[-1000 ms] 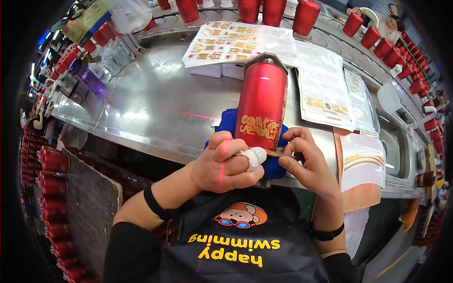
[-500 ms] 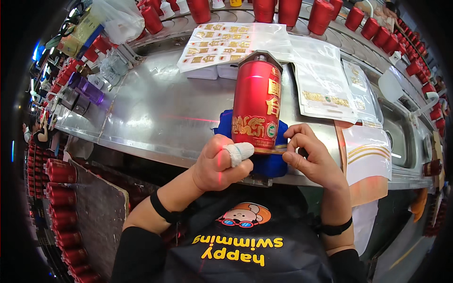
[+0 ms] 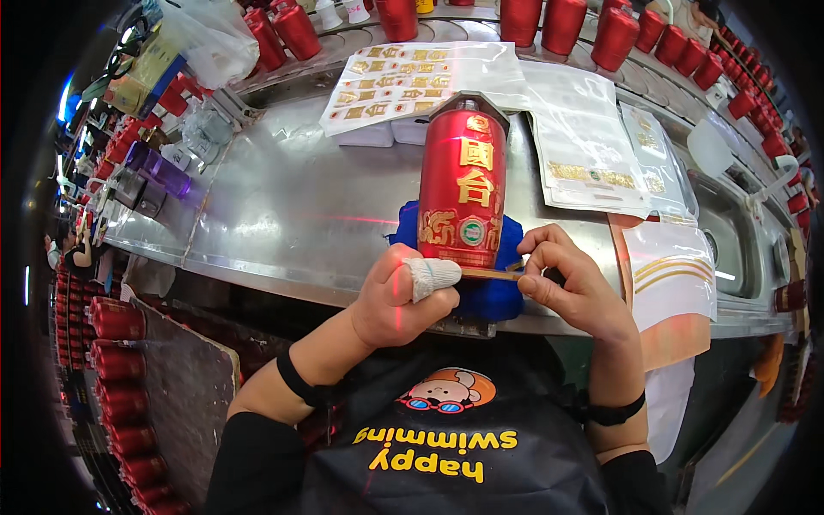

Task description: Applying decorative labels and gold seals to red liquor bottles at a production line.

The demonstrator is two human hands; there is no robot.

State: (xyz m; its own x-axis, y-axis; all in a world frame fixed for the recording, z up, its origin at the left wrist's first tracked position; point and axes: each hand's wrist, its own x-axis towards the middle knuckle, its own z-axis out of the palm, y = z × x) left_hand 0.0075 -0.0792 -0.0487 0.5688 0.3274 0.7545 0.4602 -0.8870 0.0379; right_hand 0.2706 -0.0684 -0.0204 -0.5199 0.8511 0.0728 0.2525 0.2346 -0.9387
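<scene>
A red bottle (image 3: 463,184) with gold lettering, a gold figure and a round green mark lies on a blue cloth-like support (image 3: 508,299), its base toward me. A thin gold strip (image 3: 491,274) runs along the base edge. My right hand (image 3: 571,279) pinches the strip's right end between thumb and finger. My left hand (image 3: 403,296) is closed at the left of the base, with a white finger cover (image 3: 433,279) on one finger. That covered fingertip presses where the strip meets the bottle; what lies under it is hidden.
Sheets of gold stickers (image 3: 390,81) lie behind the bottle, with more label sheets (image 3: 588,154) to its right. A sheet with curved gold strips (image 3: 669,270) hangs over the front edge. Red bottles (image 3: 614,39) line the conveyor. A sink (image 3: 730,232) is at right.
The red bottle has turned about its long axis, so its gold lettering and green mark have shifted left, toward the middle. Bottles on the conveyor have moved right. My hands stay nearly in place.
</scene>
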